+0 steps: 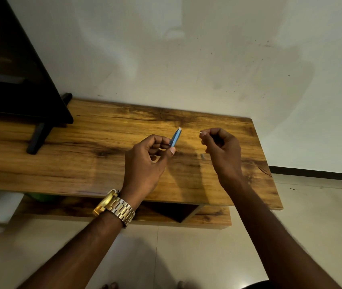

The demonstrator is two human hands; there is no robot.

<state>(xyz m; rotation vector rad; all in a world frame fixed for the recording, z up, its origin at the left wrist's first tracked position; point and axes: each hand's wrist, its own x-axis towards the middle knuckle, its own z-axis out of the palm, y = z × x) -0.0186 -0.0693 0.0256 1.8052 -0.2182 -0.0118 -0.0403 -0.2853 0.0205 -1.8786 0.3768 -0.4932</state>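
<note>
While the left grip [145, 161] pinches the lower end of a small blue tube [175, 138] between thumb and curled fingers, the tube juts out toward one o'clock, white tip [179, 128] uppermost, held in the air above the table [103, 130]. Over at three o'clock of the tube, and apart from it, the right grip [222, 149] is curled in with its fingertips drawn together. A fleck of white shows there, nail or some tiny piece, too small to tell, and nothing else can be made out in it. At six o'clock of those fingertips a small greyish thing [202, 156] lies on the wood, blurred. A gold watch [114, 207] sits on the left wrist. Far out at ten o'clock, a black screen [9, 69] stands on the same table.

My read: the tube's tip end is being worked on, and the two hands are poised to meet. Next, the right grip needs to cross toward nine o'clock and take that white tip in a fine, square pinch while the left holds the tube steady.
</note>
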